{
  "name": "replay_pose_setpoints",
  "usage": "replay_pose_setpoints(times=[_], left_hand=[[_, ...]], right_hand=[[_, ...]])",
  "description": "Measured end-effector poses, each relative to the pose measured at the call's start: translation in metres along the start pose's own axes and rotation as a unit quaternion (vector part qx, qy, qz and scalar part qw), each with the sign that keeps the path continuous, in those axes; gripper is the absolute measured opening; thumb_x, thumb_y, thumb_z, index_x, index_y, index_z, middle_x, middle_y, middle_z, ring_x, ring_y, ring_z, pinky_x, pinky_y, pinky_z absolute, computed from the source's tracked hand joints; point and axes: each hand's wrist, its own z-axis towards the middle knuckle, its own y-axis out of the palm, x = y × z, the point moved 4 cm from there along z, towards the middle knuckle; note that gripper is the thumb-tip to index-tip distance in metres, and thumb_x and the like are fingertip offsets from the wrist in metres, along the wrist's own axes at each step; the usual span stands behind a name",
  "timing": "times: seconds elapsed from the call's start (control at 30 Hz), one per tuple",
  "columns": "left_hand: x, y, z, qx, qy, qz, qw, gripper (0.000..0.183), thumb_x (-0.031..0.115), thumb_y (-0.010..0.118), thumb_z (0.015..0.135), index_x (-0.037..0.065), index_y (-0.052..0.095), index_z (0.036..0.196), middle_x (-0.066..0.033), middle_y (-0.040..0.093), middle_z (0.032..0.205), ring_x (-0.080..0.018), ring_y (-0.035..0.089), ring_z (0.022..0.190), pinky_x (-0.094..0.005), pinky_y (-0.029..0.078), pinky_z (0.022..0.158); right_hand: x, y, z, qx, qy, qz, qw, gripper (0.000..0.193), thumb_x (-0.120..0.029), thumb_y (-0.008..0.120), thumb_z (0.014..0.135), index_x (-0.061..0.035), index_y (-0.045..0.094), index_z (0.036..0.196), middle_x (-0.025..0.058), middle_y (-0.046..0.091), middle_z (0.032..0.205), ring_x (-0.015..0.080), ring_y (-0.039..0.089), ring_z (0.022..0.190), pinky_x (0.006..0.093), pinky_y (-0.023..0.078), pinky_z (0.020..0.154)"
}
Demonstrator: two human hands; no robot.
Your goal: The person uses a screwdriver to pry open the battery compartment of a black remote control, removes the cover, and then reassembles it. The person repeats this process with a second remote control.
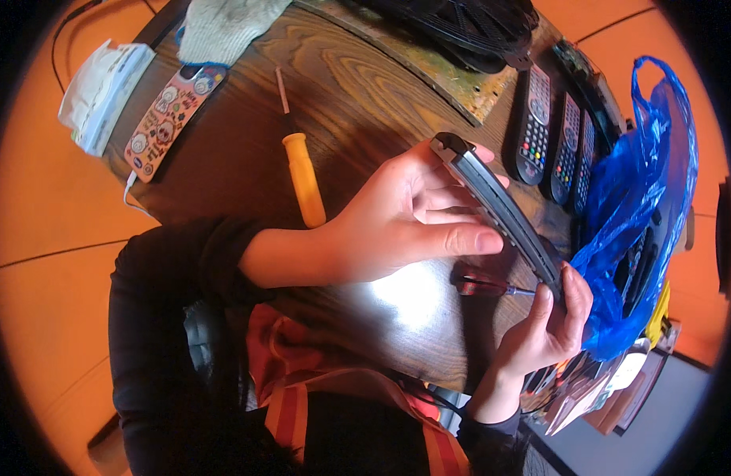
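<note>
Above the dark wooden table, the left hand holds the slim black casing between thumb and fingers while the right hand pinches its lower end, probably to steady it with one narrow edge facing the wearer.

Table: wood with visible grain, smooth and glossy, hot glare spot. Board: wood, rough, stained. Black casing: plastic, smooth, semi-gloss on the edge; seen nearly edge-on, so can't vouch for the broad faces. Remotes: dark plastic, low sheen. Yellow screwdriver: smooth plastic handle, metal shaft. Red screwdriver: shiny plastic handle. Bag: thin plastic film, glossy, crinkled. Glove: knit cloth, rough, matt. Sleeve: matt cloth. Apron: woven cloth, matt.
</note>
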Motion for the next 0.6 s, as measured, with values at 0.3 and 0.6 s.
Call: replay_pose_setpoints(times=[0.3,0.6], left_hand=[[0.010,-0.004,0.001,0.020,0.020,0.054,0.998,0.044,0.004,0.065,0.075,0.002,0.043,0.112,-0.0161,0.053,0.113,-0.0208,0.050,0.109,-0.0345,0.040,0.093],[0.005,0.001,-0.003,0.015,0.052,0.124,0.991,0.054,0.001,0.073,0.065,-0.001,0.041,0.109,-0.0146,0.054,0.110,-0.0177,0.052,0.104,-0.0312,0.041,0.090]], right_hand=[[-0.002,0.007,-0.004,-0.035,-0.040,-0.020,0.998,0.030,-0.002,0.069,0.068,-0.0004,0.060,0.097,0.0138,0.059,0.097,0.0261,0.053,0.091,0.0369,0.040,0.084],[-0.040,0.030,0.002,-0.197,-0.130,-0.237,0.942,0.052,-0.019,0.073,0.068,0.0009,0.054,0.113,0.0159,0.057,0.114,0.0275,0.053,0.107,0.0428,0.024,0.102]])
